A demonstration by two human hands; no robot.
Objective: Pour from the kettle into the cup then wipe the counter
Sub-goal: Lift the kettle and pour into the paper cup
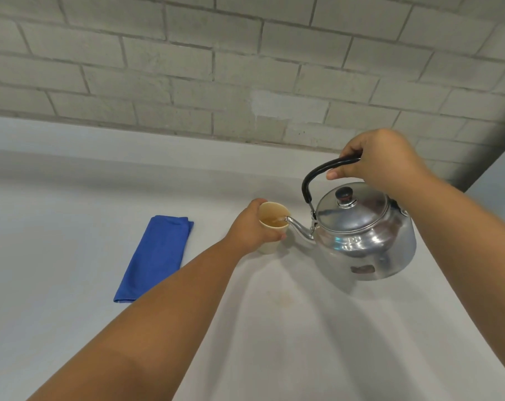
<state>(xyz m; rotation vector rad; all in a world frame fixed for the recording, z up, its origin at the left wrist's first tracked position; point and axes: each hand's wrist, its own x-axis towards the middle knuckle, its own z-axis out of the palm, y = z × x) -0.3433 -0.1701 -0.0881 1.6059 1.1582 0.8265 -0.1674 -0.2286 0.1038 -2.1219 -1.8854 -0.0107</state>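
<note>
A shiny metal kettle (364,235) hangs tilted to the left above the white counter (72,314). My right hand (378,160) grips its black handle from above. The spout tip sits over the rim of a small paper cup (270,218), and brownish liquid runs into it. The cup stands on the counter with liquid inside. My left hand (248,230) is wrapped around the cup's left side. A folded blue cloth (155,256) lies flat on the counter to the left of the cup, apart from both hands.
A grey brick wall (245,68) rises behind the counter. A faint brownish stain (286,298) marks the counter in front of the cup. The counter's right edge (476,183) runs behind my right forearm.
</note>
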